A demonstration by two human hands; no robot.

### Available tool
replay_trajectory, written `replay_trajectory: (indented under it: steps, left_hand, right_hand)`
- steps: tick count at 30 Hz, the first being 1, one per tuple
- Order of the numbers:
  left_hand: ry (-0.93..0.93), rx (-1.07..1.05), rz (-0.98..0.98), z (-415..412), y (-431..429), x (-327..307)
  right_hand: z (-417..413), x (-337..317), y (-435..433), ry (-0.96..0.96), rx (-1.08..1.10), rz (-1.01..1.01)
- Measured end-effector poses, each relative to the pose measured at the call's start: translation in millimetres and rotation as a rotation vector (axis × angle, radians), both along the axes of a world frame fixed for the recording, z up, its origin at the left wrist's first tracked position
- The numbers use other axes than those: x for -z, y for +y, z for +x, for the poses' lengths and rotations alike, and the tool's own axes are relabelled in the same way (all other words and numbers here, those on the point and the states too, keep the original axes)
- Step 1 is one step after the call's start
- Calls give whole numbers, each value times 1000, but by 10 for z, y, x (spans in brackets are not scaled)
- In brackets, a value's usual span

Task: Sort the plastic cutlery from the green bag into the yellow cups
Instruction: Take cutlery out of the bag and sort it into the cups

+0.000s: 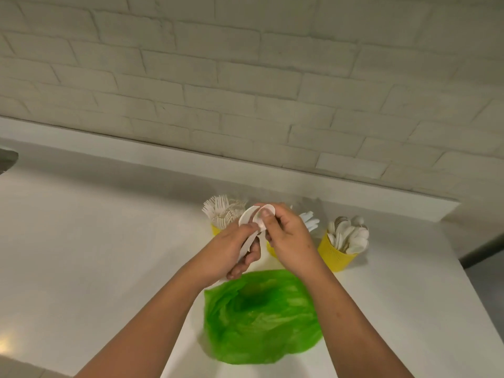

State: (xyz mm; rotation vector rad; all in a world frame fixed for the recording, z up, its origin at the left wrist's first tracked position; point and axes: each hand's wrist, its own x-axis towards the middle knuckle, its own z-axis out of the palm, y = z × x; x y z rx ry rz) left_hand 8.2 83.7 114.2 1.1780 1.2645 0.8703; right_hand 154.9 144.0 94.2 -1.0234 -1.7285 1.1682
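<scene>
The green bag [261,317] lies crumpled on the white counter [95,255], just below my hands. My left hand [231,252] grips white plastic spoons [246,216] by their handles, bowls pointing up. My right hand [289,236] pinches the bowl of one spoon [266,211] with thumb and fingers. Three yellow cups stand behind: the left cup [215,230] holds forks [221,210], the middle cup [271,249] is mostly hidden by my right hand with knives [309,221] sticking out, the right cup [336,255] holds spoons [350,236].
A raised white ledge [245,170] runs along the back of the counter under a pale brick wall. The counter's right edge [469,274] drops off just past the right cup. A dark object [6,159] sits at the far left.
</scene>
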Motion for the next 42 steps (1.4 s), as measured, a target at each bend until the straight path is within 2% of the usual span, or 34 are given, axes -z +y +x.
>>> replay_trajectory:
  steps: [7,10,16,20,24,26,30,32,34,38,42]
  left_hand:
    - [-72,84,-159,392,-26,90]
    - [-112,96,-191,527,-33,113]
    - [-160,87,-99,775,-60,164]
    - [-9,-12,72,946,-126,234]
    - [6,-169,156,1067,-117,296]
    - [61,-261,218,1089,-68,318]
    - [205,-575,375,1013,82,196]
    - [236,-668,440,883,184,67]
    - [251,-718,531,716,284,-62]
    - [419,-785,711,461,427,-290]
    - [545,-830,701,222,636,-270]
  right_hand:
    - [471,6,-166,-14,79,66]
    - [630,-8,-196,68,140,44]
    - [860,26,-261,68,276,97]
    - [982,42,-268,33,201,5]
    - [1034,38,-306,74,152,-79]
    - [1064,39,-270,46,225,-3]
    - [1220,-39,-76,-105,305,287]
    - [1304,-128,46,-147,338,402]
    - [1376,-224,169,-149,389,497]
    - [1547,-344,352,-132,478,654]
    - [1667,-216,457,-147,489,728]
